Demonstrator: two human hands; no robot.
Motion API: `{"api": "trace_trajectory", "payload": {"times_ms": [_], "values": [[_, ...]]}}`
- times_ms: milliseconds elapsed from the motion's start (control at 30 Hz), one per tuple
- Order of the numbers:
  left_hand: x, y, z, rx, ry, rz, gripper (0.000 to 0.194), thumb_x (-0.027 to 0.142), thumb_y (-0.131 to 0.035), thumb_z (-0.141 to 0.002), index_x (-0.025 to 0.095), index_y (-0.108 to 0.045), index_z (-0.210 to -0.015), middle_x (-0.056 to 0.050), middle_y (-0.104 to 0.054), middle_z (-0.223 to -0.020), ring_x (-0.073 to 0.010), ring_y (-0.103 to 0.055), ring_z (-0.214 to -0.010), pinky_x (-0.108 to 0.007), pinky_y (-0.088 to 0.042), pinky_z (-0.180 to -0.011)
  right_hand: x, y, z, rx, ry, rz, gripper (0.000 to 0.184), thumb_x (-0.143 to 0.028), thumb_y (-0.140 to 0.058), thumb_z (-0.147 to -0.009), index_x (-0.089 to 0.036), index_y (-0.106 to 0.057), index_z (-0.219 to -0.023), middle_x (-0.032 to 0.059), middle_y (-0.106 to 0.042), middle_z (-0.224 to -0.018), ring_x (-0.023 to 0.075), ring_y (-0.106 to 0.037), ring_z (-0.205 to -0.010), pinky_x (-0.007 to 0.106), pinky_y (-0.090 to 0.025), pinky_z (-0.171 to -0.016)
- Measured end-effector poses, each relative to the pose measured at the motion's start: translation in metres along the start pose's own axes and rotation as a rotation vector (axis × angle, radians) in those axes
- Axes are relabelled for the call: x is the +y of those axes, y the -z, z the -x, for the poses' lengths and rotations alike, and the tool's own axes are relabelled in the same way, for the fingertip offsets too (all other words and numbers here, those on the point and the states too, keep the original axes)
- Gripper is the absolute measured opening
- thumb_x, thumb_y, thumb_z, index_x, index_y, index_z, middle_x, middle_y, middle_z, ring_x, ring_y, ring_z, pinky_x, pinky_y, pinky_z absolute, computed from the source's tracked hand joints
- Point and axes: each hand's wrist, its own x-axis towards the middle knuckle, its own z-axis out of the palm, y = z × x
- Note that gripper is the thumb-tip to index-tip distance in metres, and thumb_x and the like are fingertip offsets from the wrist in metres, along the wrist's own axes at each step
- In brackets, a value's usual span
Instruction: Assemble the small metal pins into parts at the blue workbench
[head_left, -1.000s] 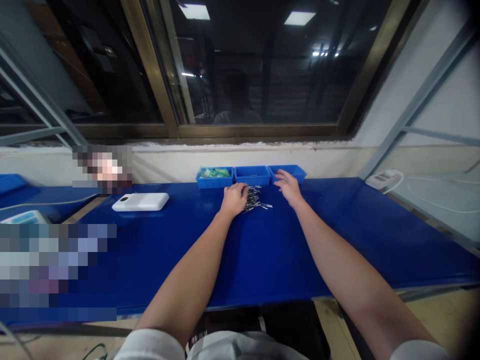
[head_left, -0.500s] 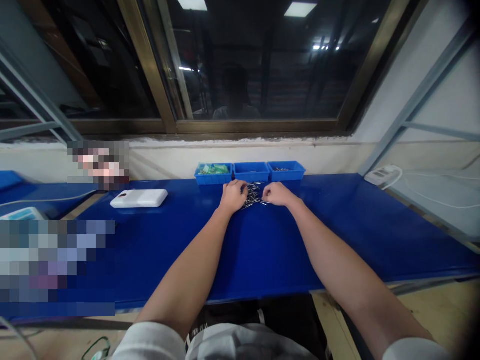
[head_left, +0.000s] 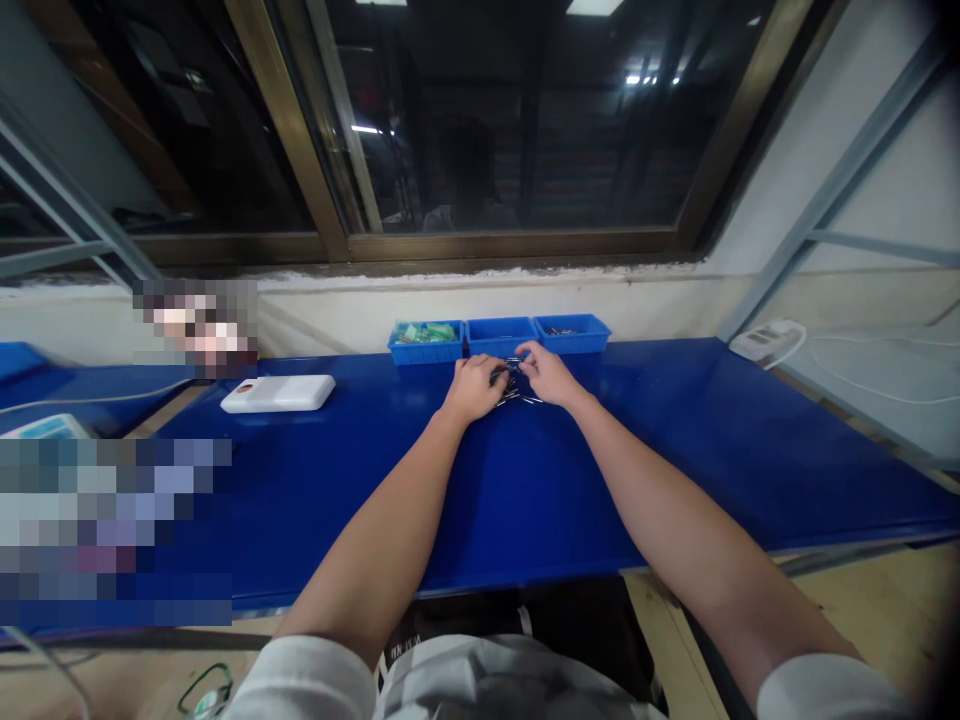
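- 2 bare hands worked at 1 pile of metal pins (head_left: 516, 399) on a blue table (head_left: 540, 500), the pins too tangled to count.
- The left hand (head_left: 476, 388) curved over the pile's left side; whether its fingers gripped a pin could not be told.
- The right hand (head_left: 550, 375) hung at the pile's right side, thumb and forefinger apart.
- 3 blue bins (head_left: 426, 353) stood in 1 row behind the pile: green packets (head_left: 427, 333) filled the left bin, and a few pins lay in the right.
- 1 white device (head_left: 279, 394) lay well to the left; 1 power strip (head_left: 765, 340) sat at the far right.
- Beyond the table, 1 dark window (head_left: 562, 130) reflected ceiling lights above a pale wall (head_left: 337, 320).
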Motion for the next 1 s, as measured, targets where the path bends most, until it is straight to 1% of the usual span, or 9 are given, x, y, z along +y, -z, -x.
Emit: {"api": "trace_trajectory", "payload": {"times_ms": [100, 200, 267, 367, 500, 667, 833, 900, 1000], "values": [[0.005, 0.001, 0.001, -0.027, -0.063, -0.003, 0.024, 0.033, -0.047, -0.087, 0.021, -0.063, -0.101, -0.006, -0.066, -0.101, -0.0217, -0.057, -0.100, -0.039, -0.035, -0.090, -0.003, -0.006, 0.000, 0.035, 0.019, -0.150, 0.028, -0.017, -0.045, -0.082, -0.018, -0.057, -0.106, 0.0014, -0.063, -0.075, 0.0138, -0.058, -0.068, 0.027, -0.045, -0.070], [0.007, 0.002, 0.000, -0.032, -0.089, -0.001, 0.024, 0.035, -0.047, -0.088, 0.022, -0.063, -0.100, -0.005, -0.067, -0.099, -0.0208, -0.057, -0.099, -0.038, -0.034, -0.090, -0.006, -0.010, -0.001, 0.095, -0.066, -0.314, 0.017, -0.024, -0.052, -0.080, -0.017, -0.059, -0.094, 0.0029, -0.066, -0.076, 0.0138, -0.061, -0.065, 0.027, -0.048, -0.066], [0.006, 0.001, 0.000, -0.021, -0.078, -0.001, 0.024, 0.035, -0.045, -0.089, 0.022, -0.063, -0.099, -0.005, -0.067, -0.099, -0.0201, -0.057, -0.099, -0.037, -0.033, -0.090, -0.007, -0.011, -0.001, 0.126, -0.133, -0.391, 0.016, -0.029, -0.057, -0.078, -0.017, -0.057, -0.088, 0.0026, -0.066, -0.071, 0.0134, -0.060, -0.058, 0.027, -0.049, -0.061], [0.003, 0.000, -0.001, 0.006, -0.041, -0.006, 0.024, 0.034, -0.043, -0.091, 0.021, -0.062, -0.097, -0.005, -0.067, -0.098, -0.0197, -0.058, -0.098, -0.037, -0.033, -0.090, -0.010, -0.010, -0.001, 0.126, -0.173, -0.429, 0.020, -0.036, -0.061, -0.076, -0.017, -0.056, -0.079, 0.0018, -0.064, -0.063, 0.0127, -0.058, -0.051, 0.027, -0.048, -0.057], [0.000, -0.001, -0.003, 0.028, 0.006, -0.021, 0.020, 0.029, -0.043, -0.091, 0.020, -0.061, -0.094, -0.005, -0.068, -0.097, -0.0202, -0.059, -0.095, -0.037, -0.033, -0.089, -0.012, -0.009, -0.001, 0.112, -0.163, -0.445, 0.024, -0.039, -0.064, -0.073, -0.016, -0.057, -0.074, 0.0028, -0.065, -0.063, 0.0121, -0.056, -0.048, 0.027, -0.047, -0.053], [-0.002, 0.000, -0.003, 0.050, 0.045, -0.035, 0.016, 0.023, -0.044, -0.090, 0.020, -0.060, -0.092, -0.005, -0.068, -0.096, -0.0205, -0.059, -0.093, -0.037, -0.032, -0.088, -0.010, -0.004, -0.001, 0.122, -0.145, -0.521, 0.025, -0.039, -0.068, -0.066, -0.017, -0.061, -0.072, 0.0024, -0.064, -0.064, 0.0122, -0.056, -0.053, 0.026, -0.046, -0.053], [-0.003, -0.002, -0.002, 0.058, 0.036, -0.035, 0.017, 0.025, -0.045, -0.090, 0.021, -0.060, -0.093, -0.004, -0.068, -0.095, -0.0203, -0.059, -0.094, -0.038, -0.032, -0.089, -0.002, 0.001, -0.001, 0.077, -0.209, -0.586, 0.028, -0.043, -0.066, -0.067, -0.016, -0.065, -0.074, 0.0045, -0.067, -0.068, 0.0118, -0.054, -0.055, 0.022, -0.040, -0.048], [-0.004, -0.002, -0.002, 0.076, 0.049, -0.032, 0.018, 0.027, -0.044, -0.091, 0.021, -0.060, -0.098, -0.005, -0.067, -0.100, -0.0209, -0.058, -0.098, -0.038, -0.032, -0.089, 0.002, 0.003, -0.003, 0.117, -0.230, -0.597, 0.029, -0.044, -0.064, -0.068, -0.016, -0.065, -0.072, 0.0050, -0.066, -0.067, 0.0115, -0.053, -0.055, 0.022, -0.038, -0.048], [-0.007, -0.002, -0.002, 0.098, 0.101, -0.027, 0.021, 0.026, -0.042, -0.091, 0.021, -0.058, -0.104, -0.007, -0.066, -0.105, -0.0221, -0.057, -0.103, -0.039, -0.032, -0.090, 0.011, 0.007, -0.006, 0.263, -0.269, -0.576, 0.028, -0.043, -0.062, -0.068, -0.015, -0.066, -0.075, 0.0053, -0.067, -0.072, 0.0120, -0.054, -0.058, 0.023, -0.040, -0.050]]}}
